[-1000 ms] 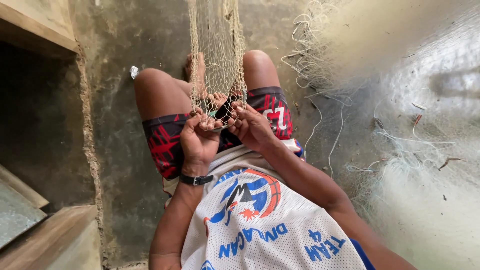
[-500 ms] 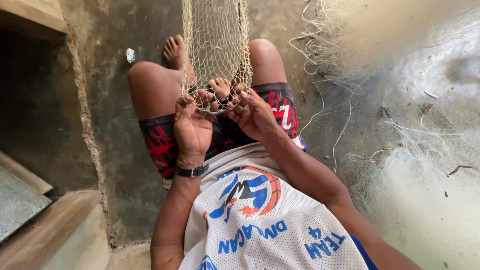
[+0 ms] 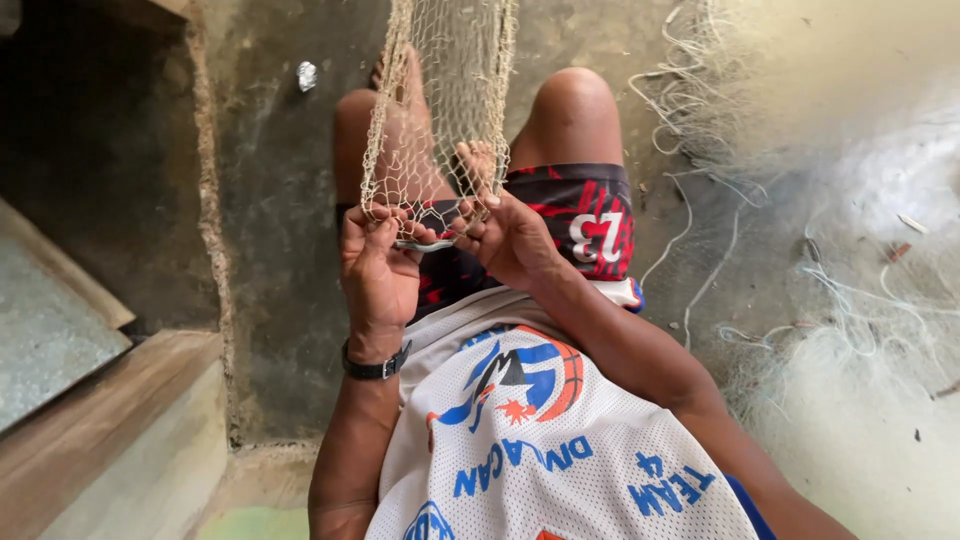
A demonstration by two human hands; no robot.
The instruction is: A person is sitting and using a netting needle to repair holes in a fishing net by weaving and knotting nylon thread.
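- The left hand is curled shut, its fingertips pinching the lower edge of a strip of tan fishing net that runs up and away from it between the person's knees.
- The right hand sits just beside the left, fingers bent and closed on the same net edge, thumb pressed against the mesh.
- Between the two hands, touching both, lies a thin flat pale tool, partly hidden; what kind it is cannot be told.
- A black wristband circles the left wrist, just below that hand.
- Under both hands are red-and-black patterned shorts; nearer the camera is a white mesh jersey with blue and orange print.
- Well to the right of the right hand, a heap of fine pale netting with loose white cords is spread over the concrete floor.
- Far off to the left of the left hand, a small crumpled silver scrap lies on the floor, and wooden boards lie lower left.
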